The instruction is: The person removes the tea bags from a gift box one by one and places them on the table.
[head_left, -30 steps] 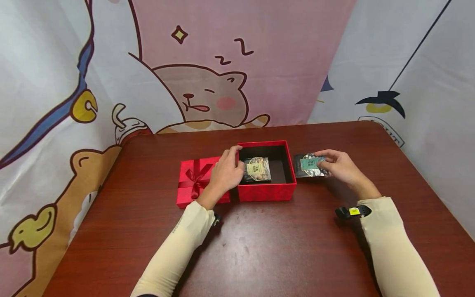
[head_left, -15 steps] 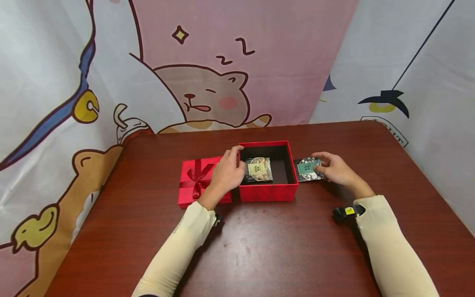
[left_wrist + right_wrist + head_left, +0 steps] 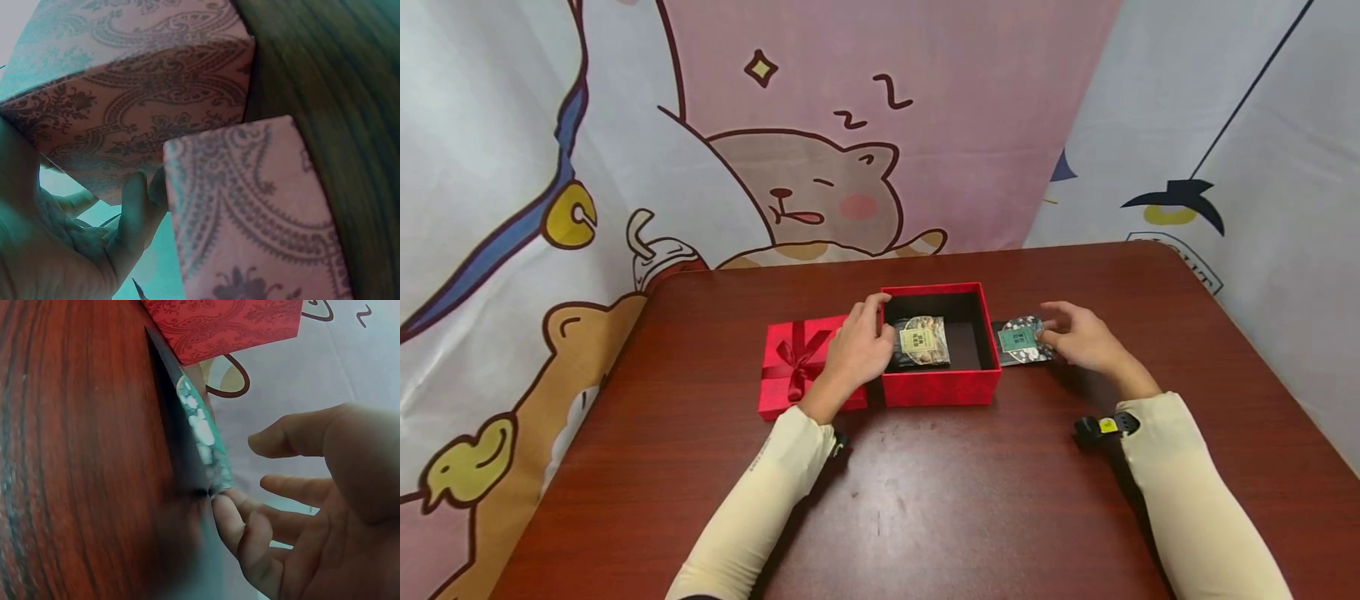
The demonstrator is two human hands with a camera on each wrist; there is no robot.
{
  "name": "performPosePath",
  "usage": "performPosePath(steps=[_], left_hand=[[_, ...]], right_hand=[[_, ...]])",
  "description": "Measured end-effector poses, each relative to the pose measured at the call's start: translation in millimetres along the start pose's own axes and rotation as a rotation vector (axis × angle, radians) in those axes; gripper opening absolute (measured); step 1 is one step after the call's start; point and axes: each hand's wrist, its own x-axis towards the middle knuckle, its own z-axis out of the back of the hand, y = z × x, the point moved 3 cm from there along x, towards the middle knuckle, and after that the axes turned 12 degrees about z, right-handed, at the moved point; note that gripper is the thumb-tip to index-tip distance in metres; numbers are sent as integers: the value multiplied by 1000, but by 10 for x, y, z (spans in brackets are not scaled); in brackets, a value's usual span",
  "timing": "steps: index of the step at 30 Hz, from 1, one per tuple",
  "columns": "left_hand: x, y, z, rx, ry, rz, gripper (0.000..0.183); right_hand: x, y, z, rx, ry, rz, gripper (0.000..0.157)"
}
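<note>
My left hand [image 3: 859,346] grips the left wall of a red gift box [image 3: 940,390], thumb over the rim. Inside, at the left, lies a dark packet [image 3: 921,341] with a cream label. A second packet [image 3: 1018,340], dark with a green label, lies on the table against the box's right side. My right hand [image 3: 1086,335] is at this packet's right end. In the right wrist view its thumb stands off the packet, while lower fingertips [image 3: 226,515] touch the edge. The left wrist view shows the box's patterned wall [image 3: 150,106] above the left fingers.
A red lid [image 3: 778,387] with a ribbon bow lies left of the box, partly behind my left hand. All stand on a brown wooden table [image 3: 940,500]. A printed curtain [image 3: 985,125] hangs along the table's back and sides.
The green-labelled packet has come left and down flat beside the box. My right thumb has lifted off it. The left hand keeps its place on the box.
</note>
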Motion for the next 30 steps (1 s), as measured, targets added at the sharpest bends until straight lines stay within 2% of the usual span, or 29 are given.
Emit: performPosePath(steps=[5, 13, 19, 23, 30], left_hand=[[0, 11, -3, 2, -1, 9, 50], [4, 15, -9, -6, 2, 3, 49], [-1, 11, -3, -5, 5, 6, 49], [0, 15, -3, -5, 6, 13, 50], [-3, 10, -6, -5, 2, 10, 50]], right_hand=[[-24, -2, 15, -38, -20, 18, 50], [-42, 140, 61, -14, -76, 39, 47], [-42, 430, 58, -59, -152, 68, 44], [-19, 656, 51, -39, -196, 100, 41], [9, 962, 21, -41, -207, 118, 39]])
